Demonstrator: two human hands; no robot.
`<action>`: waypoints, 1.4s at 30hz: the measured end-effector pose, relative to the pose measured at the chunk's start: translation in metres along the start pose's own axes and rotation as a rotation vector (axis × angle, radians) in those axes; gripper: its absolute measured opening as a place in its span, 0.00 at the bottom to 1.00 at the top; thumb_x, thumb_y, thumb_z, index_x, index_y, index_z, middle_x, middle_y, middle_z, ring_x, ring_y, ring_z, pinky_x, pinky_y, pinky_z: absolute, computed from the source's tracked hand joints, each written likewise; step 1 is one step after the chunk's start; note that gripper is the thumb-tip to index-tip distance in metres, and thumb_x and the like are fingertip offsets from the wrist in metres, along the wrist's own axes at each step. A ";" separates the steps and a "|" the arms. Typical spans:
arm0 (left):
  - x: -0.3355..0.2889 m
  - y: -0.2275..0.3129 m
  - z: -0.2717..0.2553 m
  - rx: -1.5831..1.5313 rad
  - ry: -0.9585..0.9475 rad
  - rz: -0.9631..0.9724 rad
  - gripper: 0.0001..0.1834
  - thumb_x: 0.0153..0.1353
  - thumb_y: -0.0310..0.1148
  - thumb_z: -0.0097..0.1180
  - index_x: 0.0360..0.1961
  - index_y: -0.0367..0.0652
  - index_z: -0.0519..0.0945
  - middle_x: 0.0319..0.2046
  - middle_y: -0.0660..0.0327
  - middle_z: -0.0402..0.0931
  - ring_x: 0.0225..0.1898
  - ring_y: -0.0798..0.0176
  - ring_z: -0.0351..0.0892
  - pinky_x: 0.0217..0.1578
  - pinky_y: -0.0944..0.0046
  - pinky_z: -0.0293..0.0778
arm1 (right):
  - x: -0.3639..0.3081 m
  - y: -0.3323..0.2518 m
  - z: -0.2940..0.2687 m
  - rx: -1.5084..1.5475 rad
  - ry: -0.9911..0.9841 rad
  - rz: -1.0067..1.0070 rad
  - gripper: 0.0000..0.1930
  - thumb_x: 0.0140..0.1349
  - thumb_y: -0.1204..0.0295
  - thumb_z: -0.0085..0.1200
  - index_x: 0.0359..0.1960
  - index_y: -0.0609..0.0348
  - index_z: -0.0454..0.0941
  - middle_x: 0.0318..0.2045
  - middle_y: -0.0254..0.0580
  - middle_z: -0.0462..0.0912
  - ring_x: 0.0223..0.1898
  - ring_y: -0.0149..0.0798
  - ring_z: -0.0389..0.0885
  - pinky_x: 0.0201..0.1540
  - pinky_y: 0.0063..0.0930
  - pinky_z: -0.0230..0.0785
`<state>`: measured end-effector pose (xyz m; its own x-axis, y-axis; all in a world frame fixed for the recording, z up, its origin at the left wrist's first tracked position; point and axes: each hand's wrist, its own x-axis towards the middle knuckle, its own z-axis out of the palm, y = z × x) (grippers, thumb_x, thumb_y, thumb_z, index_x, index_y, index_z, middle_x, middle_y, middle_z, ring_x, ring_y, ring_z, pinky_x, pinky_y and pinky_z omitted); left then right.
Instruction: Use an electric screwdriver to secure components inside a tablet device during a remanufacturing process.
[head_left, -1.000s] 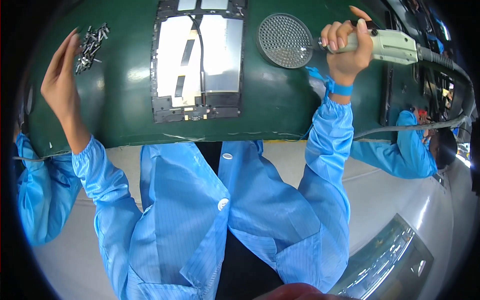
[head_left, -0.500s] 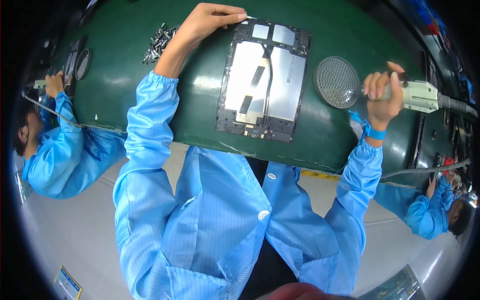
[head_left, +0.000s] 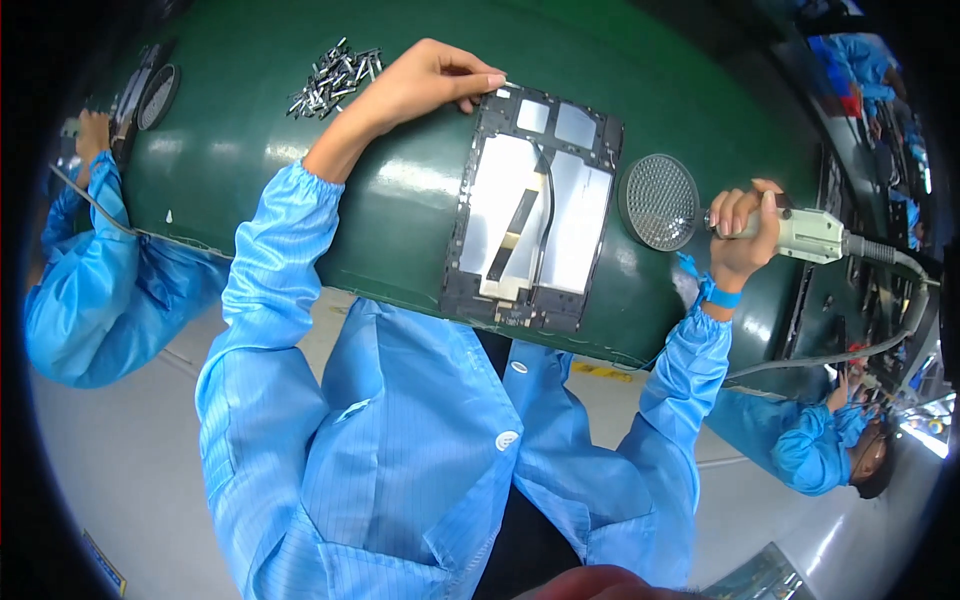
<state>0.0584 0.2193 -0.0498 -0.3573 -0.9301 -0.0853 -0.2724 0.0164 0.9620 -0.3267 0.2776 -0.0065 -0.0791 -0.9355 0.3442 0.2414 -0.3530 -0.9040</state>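
Note:
An opened tablet (head_left: 575, 220) lies on the green table with its silver inner panels and black frame showing. A dark cable runs down its middle. My left hand (head_left: 420, 85) is at the tablet's upper left corner, thumb and finger pinched on a small light metallic piece, mostly hidden by the fingertips. To the right of the tablet, my right hand (head_left: 745, 230) wraps round a pale electric screwdriver (head_left: 812, 236), held sideways with its front end toward a round dish (head_left: 660, 202) with a studded surface. The screwdriver's tip is hard to make out.
Several small black and metallic parts (head_left: 335, 80) lie in a pile left of the tablet. A grey cord (head_left: 918, 300) loops from the screwdriver at the right. Co-workers in blue sit at the left (head_left: 90, 270) and right (head_left: 810, 450). Another round dish (head_left: 158, 97) stands far left.
The view has shifted, so the tablet and both hands appear lower in it. My left hand stays at the tablet's corner and my right hand keeps hold of the screwdriver.

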 end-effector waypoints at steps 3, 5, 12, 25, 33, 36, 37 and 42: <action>-0.013 0.002 0.010 0.177 0.046 0.116 0.17 0.67 0.39 0.59 0.45 0.35 0.85 0.24 0.61 0.80 0.22 0.73 0.73 0.25 0.70 0.70 | 0.006 -0.002 0.013 -0.017 0.010 0.025 0.10 0.68 0.70 0.46 0.40 0.66 0.74 0.12 0.31 0.59 0.11 0.29 0.59 0.17 0.29 0.60; -0.014 0.006 0.006 0.214 0.061 0.185 0.17 0.67 0.40 0.59 0.46 0.36 0.85 0.23 0.61 0.79 0.21 0.73 0.72 0.24 0.70 0.70 | 0.017 0.000 0.038 -0.014 -0.046 0.049 0.10 0.68 0.69 0.46 0.41 0.66 0.74 0.12 0.31 0.59 0.12 0.29 0.59 0.17 0.29 0.60; -0.003 0.005 -0.005 0.032 -0.037 0.155 0.15 0.65 0.37 0.61 0.44 0.36 0.86 0.23 0.62 0.79 0.21 0.73 0.73 0.25 0.70 0.71 | 0.056 0.026 0.144 0.142 -0.270 0.126 0.11 0.68 0.70 0.46 0.42 0.66 0.74 0.12 0.32 0.58 0.12 0.30 0.59 0.18 0.31 0.61; -0.003 -0.005 -0.012 -0.109 0.045 0.176 0.12 0.59 0.34 0.64 0.38 0.36 0.87 0.25 0.58 0.83 0.20 0.70 0.77 0.25 0.69 0.75 | 0.066 0.063 0.225 0.062 -0.322 0.124 0.14 0.67 0.65 0.41 0.38 0.64 0.73 0.11 0.31 0.56 0.12 0.30 0.59 0.19 0.30 0.59; -0.002 -0.009 -0.012 -0.114 0.024 0.165 0.13 0.58 0.36 0.64 0.37 0.36 0.87 0.25 0.58 0.81 0.22 0.65 0.78 0.28 0.64 0.76 | 0.064 0.070 0.223 0.085 -0.306 0.141 0.15 0.67 0.61 0.43 0.38 0.62 0.73 0.11 0.30 0.56 0.12 0.30 0.59 0.19 0.31 0.60; -0.009 0.010 -0.020 -0.238 -0.049 0.066 0.11 0.60 0.29 0.63 0.40 0.31 0.85 0.25 0.60 0.83 0.23 0.71 0.77 0.26 0.69 0.74 | 0.063 0.072 0.218 0.091 -0.309 0.116 0.15 0.67 0.61 0.43 0.39 0.62 0.73 0.11 0.31 0.56 0.12 0.31 0.60 0.19 0.31 0.60; -0.010 0.010 -0.020 -0.242 -0.047 0.061 0.11 0.60 0.29 0.63 0.40 0.31 0.85 0.25 0.60 0.83 0.23 0.71 0.77 0.26 0.69 0.74 | 0.063 0.072 0.220 0.084 -0.315 0.124 0.15 0.67 0.61 0.43 0.39 0.62 0.73 0.11 0.31 0.56 0.12 0.31 0.59 0.20 0.31 0.60; -0.014 0.013 -0.020 -0.223 -0.006 0.070 0.10 0.60 0.28 0.62 0.38 0.30 0.86 0.23 0.57 0.82 0.20 0.70 0.77 0.24 0.69 0.74 | 0.062 0.076 0.221 0.054 -0.343 0.107 0.15 0.68 0.61 0.43 0.39 0.62 0.73 0.11 0.31 0.56 0.12 0.31 0.59 0.20 0.31 0.60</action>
<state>0.0781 0.2247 -0.0310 -0.3737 -0.9274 -0.0168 -0.0429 -0.0009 0.9991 -0.0996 0.1953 0.0023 0.2761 -0.9056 0.3218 0.2821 -0.2437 -0.9279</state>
